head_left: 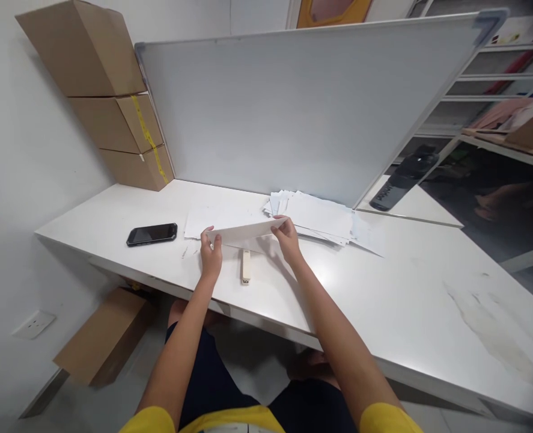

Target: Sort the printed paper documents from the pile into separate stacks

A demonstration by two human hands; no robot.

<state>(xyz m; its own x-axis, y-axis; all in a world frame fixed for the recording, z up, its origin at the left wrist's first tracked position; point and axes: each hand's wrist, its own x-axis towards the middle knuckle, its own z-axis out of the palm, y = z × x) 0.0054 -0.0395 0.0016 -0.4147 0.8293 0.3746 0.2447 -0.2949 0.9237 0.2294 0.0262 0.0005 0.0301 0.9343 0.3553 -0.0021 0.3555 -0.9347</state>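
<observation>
Squaring up, seemingly: left hand point(211, 254) and right hand point(286, 237) pinching opposite ends of white rectangular paper point(244, 230) beyond the cream bar-shaped stapler point(246, 266) (next move probably needs even edges).

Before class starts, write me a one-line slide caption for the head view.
Two hands hold white paper above a desk, with a small stapler nearby and a phone to the left.

L hand point(211, 255), R hand point(288, 239), both pinching, apart, arms point(338, 325) ext. fwd

White paper point(243, 231), slightly slanted, held at both ends, raised above the white table point(374, 288)
</observation>
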